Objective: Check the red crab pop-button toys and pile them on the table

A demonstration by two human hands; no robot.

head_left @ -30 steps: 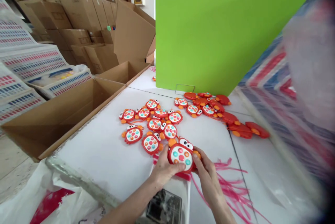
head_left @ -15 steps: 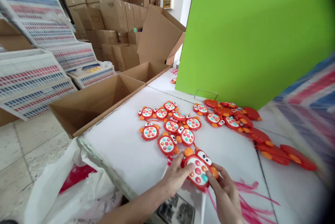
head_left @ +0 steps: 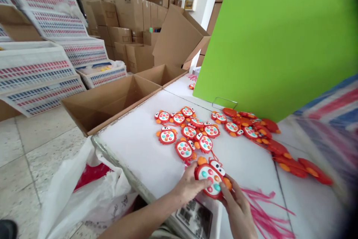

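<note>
Between my two hands is a red crab-shaped toy (head_left: 210, 178) with white googly eyes, orange claws and a white face of coloured round buttons. My left hand (head_left: 188, 185) grips its left side, the thumb on the buttons. On its right side my right hand (head_left: 236, 201) holds on, thumb lying near the lower buttons. Beyond them on the white table (head_left: 134, 134) lies a loose group of similar crab toys (head_left: 184, 149), face up. Pink ribbon strands (head_left: 265, 209) spread beside my right hand. Under my hands sits a white tray with a dark printed panel (head_left: 195, 218).
A pile of red crab toys (head_left: 268, 144), some face down, lies before a large green board (head_left: 274, 41) in a wire stand. Open cardboard boxes (head_left: 112, 101) adjoin the table's left edge. A white plastic bag (head_left: 67, 190) hangs lower left. Striped crates (head_left: 36, 71) and stacked cartons (head_left: 131, 11) stand behind.
My left thumb has shifted down across the buttons, uncovering a turquoise one. Both hands still hold the crab toy. The whole scene sits slightly further right in view.
</note>
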